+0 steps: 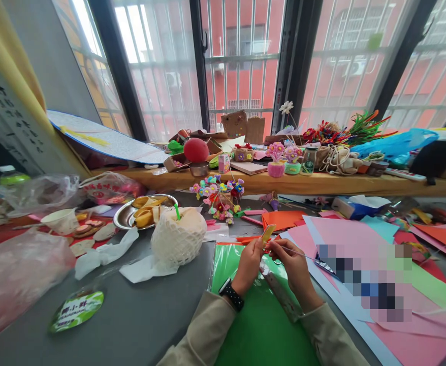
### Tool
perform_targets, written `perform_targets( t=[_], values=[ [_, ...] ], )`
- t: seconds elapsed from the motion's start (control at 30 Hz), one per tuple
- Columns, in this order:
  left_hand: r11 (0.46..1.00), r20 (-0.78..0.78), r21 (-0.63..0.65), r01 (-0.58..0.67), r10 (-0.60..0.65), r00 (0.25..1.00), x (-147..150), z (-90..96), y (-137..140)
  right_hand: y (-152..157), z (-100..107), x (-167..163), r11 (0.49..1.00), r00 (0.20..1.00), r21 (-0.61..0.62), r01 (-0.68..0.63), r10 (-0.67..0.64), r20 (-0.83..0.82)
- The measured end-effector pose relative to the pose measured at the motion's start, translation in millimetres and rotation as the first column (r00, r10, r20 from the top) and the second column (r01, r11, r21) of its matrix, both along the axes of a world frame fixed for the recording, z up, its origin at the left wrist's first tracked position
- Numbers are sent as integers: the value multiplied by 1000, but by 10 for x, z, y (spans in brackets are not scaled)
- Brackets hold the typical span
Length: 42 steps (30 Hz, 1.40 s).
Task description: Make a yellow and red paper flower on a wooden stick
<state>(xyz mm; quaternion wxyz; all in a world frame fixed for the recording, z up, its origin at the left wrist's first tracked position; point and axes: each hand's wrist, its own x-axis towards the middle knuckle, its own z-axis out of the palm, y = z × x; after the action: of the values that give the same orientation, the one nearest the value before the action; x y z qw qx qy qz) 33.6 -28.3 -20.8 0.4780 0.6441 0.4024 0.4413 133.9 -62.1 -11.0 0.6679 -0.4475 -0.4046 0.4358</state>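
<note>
My left hand (249,265), with a dark dotted watch band at the wrist, is closed on a small yellow piece (268,233), perhaps paper or felt, that sticks up above the fingers. Close beside it, my right hand (294,267) pinches a thin pale strand (302,253), which runs off to the right; whether it is wire or thread I cannot make out. The fingertips of both hands nearly meet at the yellow piece's lower end. Beneath them lie a glossy green sheet (268,340) and a ruler (282,295).
A coconut in white netting (179,236) and a metal bowl of peels (122,216) stand to the left. Colourful small flowers (219,195) are ahead. Pink paper sheets (417,340) and a partly blurred phone (327,269) lie right. A crowded ledge (150,179) runs below the window.
</note>
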Motion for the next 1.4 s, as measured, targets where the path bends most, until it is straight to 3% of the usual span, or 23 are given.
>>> perform_targets(
  t=[0.17, 0.33, 0.5, 0.77, 0.93, 1.4],
  values=[
    [998, -35, 58, 12, -10, 999, 4, -19, -7, 70, -107, -6, 996, 996, -11, 91, -91, -1],
    [996, -53, 89, 0, 4, 999, 5, -42, 13, 60, -87, -1, 1000, 988, -9, 24, -26, -153],
    [996, -85, 84, -8, 15, 996, 1, -31, 10, 42, -55, 0, 1000, 982, -9, 20, -21, -190],
    [999, -16, 50, -5, 5, 1000, 5, -6, -16, 42, -92, -9, 992, 992, -26, 127, -127, 23],
    [1000, 42, 6, 27, -27, 999, 7, 2, -18, 35, -81, -33, 991, 987, -27, 127, -124, 101],
    [994, -45, 95, 59, -55, 997, -7, 13, -31, 35, -73, 7, 996, 995, -78, 38, -30, 94]
  ],
)
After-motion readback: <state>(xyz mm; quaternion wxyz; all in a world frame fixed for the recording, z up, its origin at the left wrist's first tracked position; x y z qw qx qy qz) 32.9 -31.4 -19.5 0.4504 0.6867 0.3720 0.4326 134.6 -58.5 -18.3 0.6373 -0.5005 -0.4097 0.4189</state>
